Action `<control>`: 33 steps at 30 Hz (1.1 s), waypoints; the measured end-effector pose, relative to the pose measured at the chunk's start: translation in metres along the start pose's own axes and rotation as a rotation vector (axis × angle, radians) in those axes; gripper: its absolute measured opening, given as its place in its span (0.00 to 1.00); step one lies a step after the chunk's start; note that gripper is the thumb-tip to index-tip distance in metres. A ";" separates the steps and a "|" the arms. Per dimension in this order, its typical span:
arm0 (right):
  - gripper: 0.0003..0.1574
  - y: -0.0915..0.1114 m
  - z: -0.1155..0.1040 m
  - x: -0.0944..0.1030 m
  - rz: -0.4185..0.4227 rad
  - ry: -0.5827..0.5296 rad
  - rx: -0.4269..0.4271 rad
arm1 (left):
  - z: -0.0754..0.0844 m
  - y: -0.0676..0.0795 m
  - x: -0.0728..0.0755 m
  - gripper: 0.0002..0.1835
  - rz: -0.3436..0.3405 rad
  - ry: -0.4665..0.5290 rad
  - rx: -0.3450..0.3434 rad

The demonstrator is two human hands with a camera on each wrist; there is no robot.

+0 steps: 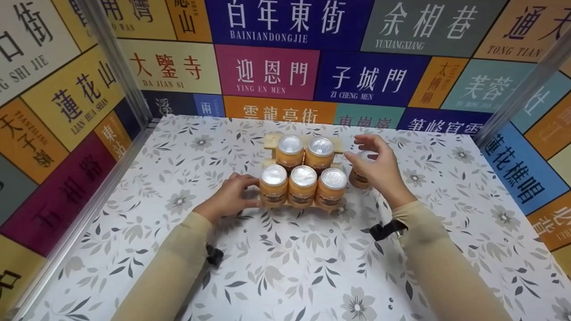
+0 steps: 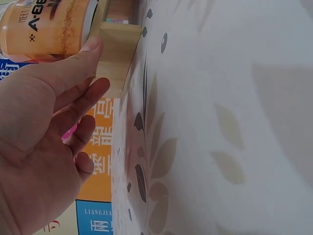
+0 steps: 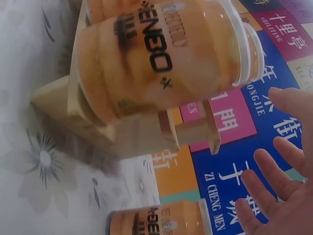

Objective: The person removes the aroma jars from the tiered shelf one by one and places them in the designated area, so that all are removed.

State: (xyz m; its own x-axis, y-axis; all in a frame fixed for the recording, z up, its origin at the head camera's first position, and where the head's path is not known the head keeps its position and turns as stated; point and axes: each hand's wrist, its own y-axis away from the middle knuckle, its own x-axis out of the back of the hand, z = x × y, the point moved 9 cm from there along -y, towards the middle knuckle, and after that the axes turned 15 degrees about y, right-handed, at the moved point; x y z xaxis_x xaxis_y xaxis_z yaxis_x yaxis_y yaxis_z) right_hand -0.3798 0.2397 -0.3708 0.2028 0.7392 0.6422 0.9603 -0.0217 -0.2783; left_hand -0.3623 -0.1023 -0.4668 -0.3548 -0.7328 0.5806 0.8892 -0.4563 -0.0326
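Note:
Several orange cans with silver lids stand in two rows on a light wooden stepped rack [image 1: 270,141]. A front-left can [image 1: 274,187] is beside my left hand [image 1: 229,196]. In the left wrist view, that hand's thumb [image 2: 90,46] lies against the can's lower end by the rack edge, its other fingers loosely bent. My right hand [image 1: 379,162] is over a separate can [image 1: 358,177] standing on the table right of the rack, partly hidden by the hand. The right wrist view shows the right fingers [image 3: 274,174] spread, apart from this can [image 3: 156,220].
A white floral cloth [image 1: 285,267] covers the table. Panels with coloured street-name signs [image 1: 272,73] rise at the back and both sides. A metal corner post [image 1: 118,67] stands at the back left.

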 end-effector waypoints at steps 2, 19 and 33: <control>0.35 0.000 -0.005 -0.003 -0.008 -0.003 0.011 | 0.002 0.000 -0.001 0.33 0.002 -0.017 -0.021; 0.39 -0.002 -0.038 -0.032 -0.159 -0.017 0.102 | 0.001 -0.001 -0.002 0.34 0.004 0.010 0.008; 0.44 -0.003 -0.045 -0.043 -0.178 0.006 0.071 | 0.001 -0.002 -0.002 0.32 -0.003 0.046 0.013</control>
State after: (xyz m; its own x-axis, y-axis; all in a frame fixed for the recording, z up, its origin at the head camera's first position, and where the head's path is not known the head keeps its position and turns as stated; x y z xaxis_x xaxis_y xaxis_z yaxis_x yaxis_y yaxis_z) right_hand -0.3828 0.1783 -0.3654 0.0320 0.7230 0.6901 0.9651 0.1571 -0.2094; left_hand -0.3626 -0.0990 -0.4670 -0.3698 -0.7540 0.5429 0.8918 -0.4521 -0.0204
